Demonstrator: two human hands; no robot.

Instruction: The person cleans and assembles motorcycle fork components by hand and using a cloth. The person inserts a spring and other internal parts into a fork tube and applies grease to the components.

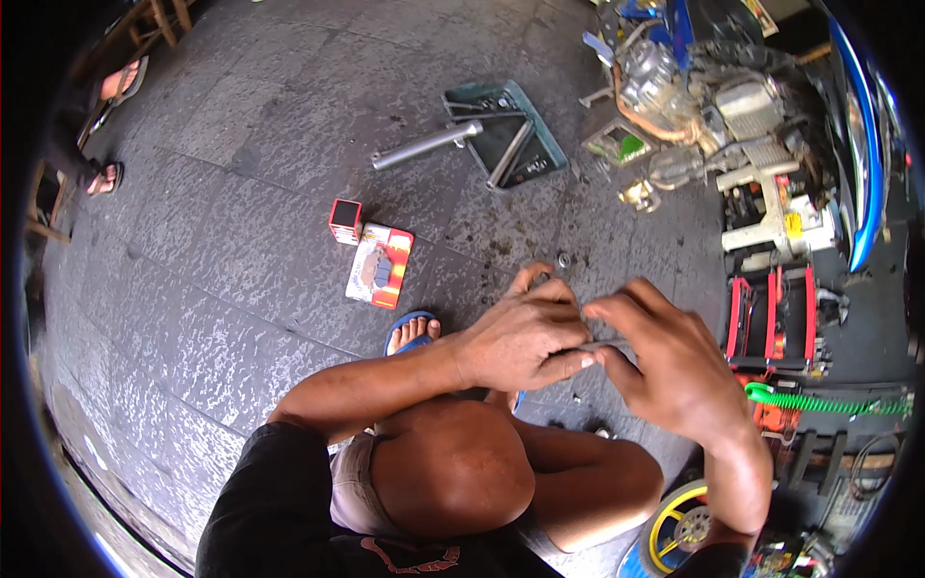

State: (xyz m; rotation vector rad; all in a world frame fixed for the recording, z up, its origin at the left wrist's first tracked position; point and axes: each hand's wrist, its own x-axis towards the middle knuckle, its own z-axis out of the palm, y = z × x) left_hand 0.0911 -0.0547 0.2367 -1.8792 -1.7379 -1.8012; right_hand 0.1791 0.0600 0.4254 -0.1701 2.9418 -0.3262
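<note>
Over the floor in front of my knees, my left hand (530, 332) and my right hand (665, 361) are close together, their fingertips almost meeting. Between them shows a thin grey piece (607, 344), too small to name. My left hand is closed on it, with the thumb along its near side. The right thumb and fingers are bent in a pinch around its other end. Just beyond my left fingers a small round metal part (564, 259) lies on the floor. A carded pack of brake pads (382, 268) and a small red and black box (346, 221) lie farther left.
A green tray (551, 130) holds metal tubes and small parts; another metal tube (427, 144) rests against its edge. An engine (655, 82), red toolbox (771, 318), green coiled hose (829, 401) and yellow-rimmed wheel (674, 530) line the right. Another person's foot (106, 178) is far left.
</note>
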